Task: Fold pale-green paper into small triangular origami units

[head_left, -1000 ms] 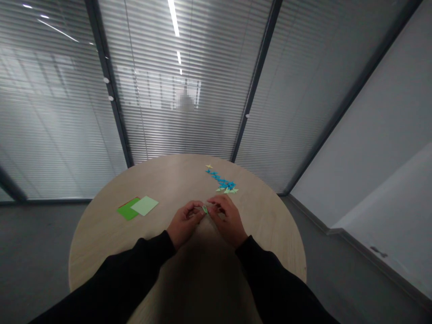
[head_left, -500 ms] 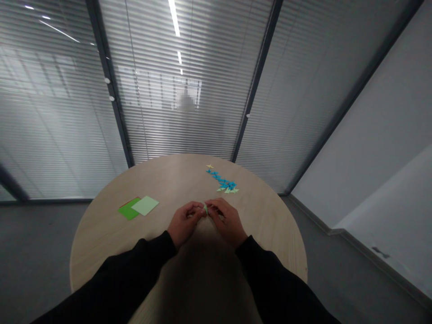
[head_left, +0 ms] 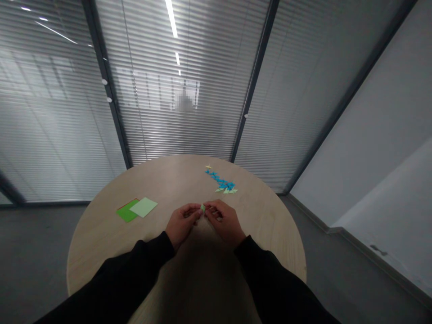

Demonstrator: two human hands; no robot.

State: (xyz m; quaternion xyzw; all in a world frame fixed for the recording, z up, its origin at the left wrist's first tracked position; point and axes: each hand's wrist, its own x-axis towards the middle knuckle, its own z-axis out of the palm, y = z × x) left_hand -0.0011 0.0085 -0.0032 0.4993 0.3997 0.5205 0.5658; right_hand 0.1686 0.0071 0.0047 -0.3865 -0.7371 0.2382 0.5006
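Note:
My left hand and my right hand meet above the middle of the table. Their fingertips pinch a small pale green folded paper piece, mostly hidden by my fingers. To the left of my left hand, a pale green paper square lies partly over a darker green sheet. Beyond my right hand runs a trail of blue folded paper pieces. Pale green folded pieces lie at its near end, and a small yellow folded piece lies at its far end.
The round light wood table has its far rim against a glass partition with slatted blinds. A blurred figure shows behind the blinds. Grey floor surrounds the table, and a white wall stands at the right.
My fingers have closed in around the small folded piece, and my hands sit closer together. The camera view has shifted slightly; the papers on the table have not moved.

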